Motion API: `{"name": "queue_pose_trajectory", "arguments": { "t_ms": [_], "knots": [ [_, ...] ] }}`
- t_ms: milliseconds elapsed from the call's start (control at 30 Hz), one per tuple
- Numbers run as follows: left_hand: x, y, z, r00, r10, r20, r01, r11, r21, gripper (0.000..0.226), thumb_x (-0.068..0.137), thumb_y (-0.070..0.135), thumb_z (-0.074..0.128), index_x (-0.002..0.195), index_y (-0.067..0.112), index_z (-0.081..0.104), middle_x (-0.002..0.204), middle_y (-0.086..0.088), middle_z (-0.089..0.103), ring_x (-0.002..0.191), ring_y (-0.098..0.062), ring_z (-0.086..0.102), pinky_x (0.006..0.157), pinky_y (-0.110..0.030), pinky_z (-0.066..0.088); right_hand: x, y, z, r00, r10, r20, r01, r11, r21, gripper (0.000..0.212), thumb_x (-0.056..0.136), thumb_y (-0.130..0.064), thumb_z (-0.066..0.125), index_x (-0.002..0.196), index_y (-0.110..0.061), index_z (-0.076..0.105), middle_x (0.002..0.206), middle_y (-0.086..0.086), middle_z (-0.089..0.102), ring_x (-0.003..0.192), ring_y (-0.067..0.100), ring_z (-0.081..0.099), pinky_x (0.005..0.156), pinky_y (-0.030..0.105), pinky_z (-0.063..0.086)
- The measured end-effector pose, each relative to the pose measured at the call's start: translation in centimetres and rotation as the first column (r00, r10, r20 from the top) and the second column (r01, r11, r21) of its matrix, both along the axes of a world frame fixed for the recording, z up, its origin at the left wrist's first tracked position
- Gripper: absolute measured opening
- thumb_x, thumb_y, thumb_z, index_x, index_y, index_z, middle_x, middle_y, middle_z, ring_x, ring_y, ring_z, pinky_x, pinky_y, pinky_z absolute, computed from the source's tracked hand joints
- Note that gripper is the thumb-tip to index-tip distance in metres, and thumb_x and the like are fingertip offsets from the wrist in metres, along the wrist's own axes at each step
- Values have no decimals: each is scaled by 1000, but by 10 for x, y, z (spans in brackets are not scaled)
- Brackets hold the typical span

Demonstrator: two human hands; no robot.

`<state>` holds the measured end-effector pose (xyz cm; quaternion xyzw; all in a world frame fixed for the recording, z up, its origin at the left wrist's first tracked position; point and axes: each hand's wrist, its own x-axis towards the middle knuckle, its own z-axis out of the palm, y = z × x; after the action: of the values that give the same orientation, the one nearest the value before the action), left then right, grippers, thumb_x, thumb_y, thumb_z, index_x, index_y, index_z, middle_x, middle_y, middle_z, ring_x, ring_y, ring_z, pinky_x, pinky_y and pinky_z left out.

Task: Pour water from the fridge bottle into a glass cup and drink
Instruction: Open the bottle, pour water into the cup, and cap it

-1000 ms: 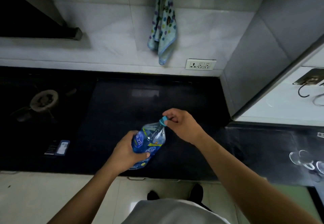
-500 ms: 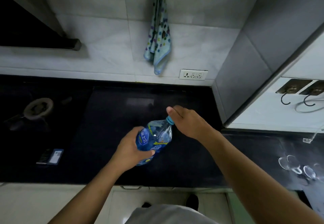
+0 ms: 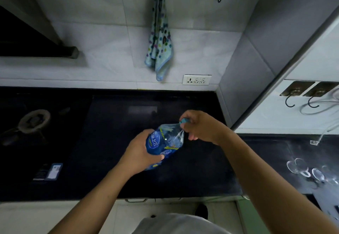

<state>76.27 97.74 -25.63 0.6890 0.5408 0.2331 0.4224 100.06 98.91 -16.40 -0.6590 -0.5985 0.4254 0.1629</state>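
Left hand [image 3: 141, 153] grips the labelled body of the water bottle [image 3: 165, 142], held tilted above the dark table [image 3: 117, 120]. Right hand [image 3: 201, 126] has its fingers [image 3: 185, 123] curled round the blue cap [image 3: 184, 120] (cap still on). Clear glasses [image 3: 310, 171] stand at far right, well apart.

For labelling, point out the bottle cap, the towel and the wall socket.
Bottle cap [image 3: 184, 120]: head view, visible blue edge.
Towel [image 3: 159, 37]: head view, spotted middle.
Wall socket [image 3: 196, 80]: head view, plate centre.
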Motion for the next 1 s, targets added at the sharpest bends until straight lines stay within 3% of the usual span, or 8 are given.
{"name": "queue_pose_trajectory", "arguments": {
  "t_ms": [100,233,333,500,600,733,900,1000],
  "knots": [
    [6,0,6,998,13,-63,-5,992,125,73,59,25,90,121,33,52,110,14,58,101,-8,59,87,-23,50,-5,2,-4,975,-128,183,143,987,-73,59,93,-63,48,85,-7,63,57,6,67,40,18,59,47,27,49],
    [4,3,17,1000,-23,-6,23,1000,20,72,60,24,92,120,34,54,110,16,63,99,-4,64,83,-19,52,6,-1,-7,979,-86,-183,76,995,-64,17,101,-36,50,111,-26,58,88,7,66,62,16,67,65,35,60],
    [6,7,24,998,-50,-24,50,999,-21,66,61,24,91,116,34,56,107,14,65,96,-3,65,79,-18,53,13,-5,-6,984,-51,-173,60,997,47,7,99,-24,57,99,-19,62,73,8,65,59,16,67,63,30,58],
    [15,3,29,979,-4,-203,52,971,234,75,60,30,88,126,31,52,113,15,54,102,-11,52,92,-31,47,9,-12,-10,955,-255,-151,249,967,-60,45,97,-54,50,98,-11,62,56,2,57,45,15,58,53,33,53],
    [10,7,37,989,-149,11,149,989,7,69,58,23,93,114,38,57,108,16,66,99,-4,65,89,-25,54,14,-16,-4,987,-54,-150,96,953,287,13,97,-37,53,96,-25,59,68,-8,56,56,5,52,57,31,50],
    [14,4,43,967,-224,121,241,959,-152,62,61,19,93,112,38,62,107,12,73,97,-4,70,91,-33,58,11,-23,-12,985,-116,127,15,795,606,23,101,-26,50,84,-11,50,64,1,54,55,20,52,52,37,42],
    [34,-11,33,925,3,-379,174,884,433,78,55,33,83,127,26,55,118,6,62,103,-21,58,92,-36,45,17,-15,-23,916,-252,312,222,967,129,39,104,-40,34,83,-11,50,81,9,62,64,21,55,60,32,37],
    [22,3,45,985,-172,34,171,985,18,69,54,27,88,118,27,61,112,3,70,101,-22,67,94,-40,54,15,-35,-11,987,-131,92,50,799,599,37,102,-41,42,79,-13,49,63,0,54,54,17,52,49,34,39]
  ]
}}
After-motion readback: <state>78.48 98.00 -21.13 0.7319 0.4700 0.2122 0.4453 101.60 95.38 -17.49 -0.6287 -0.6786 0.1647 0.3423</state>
